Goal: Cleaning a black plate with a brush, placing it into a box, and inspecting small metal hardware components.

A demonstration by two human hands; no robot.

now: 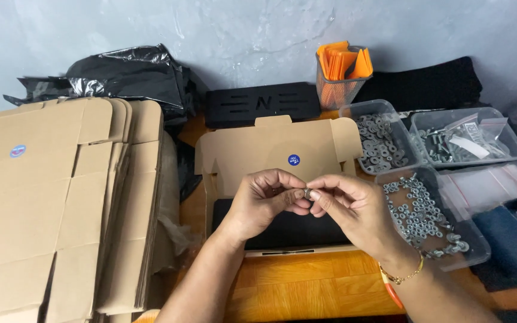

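Left hand [264,200] and right hand [348,206] pinch one small metal fastener [307,193] together; nut tray [429,218] at three o'clock.

Matt brown cardboard box [270,146], shiny metal nuts [417,215] in clear plastic tray [477,248], glossy black plastic bag [127,75], varnished wood table [306,287]

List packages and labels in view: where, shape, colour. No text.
Open box: centre, behind both hands, brown cardboard, lid up.
Round sticker: on that lid, blue.
Flat box stack: left, brown cardboard, unfolded.
Second sticker: on the stack's top sheet, round, blue.
Clear bags: right, flat plastic, red strip.
Black bags: back left, crumpled plastic.
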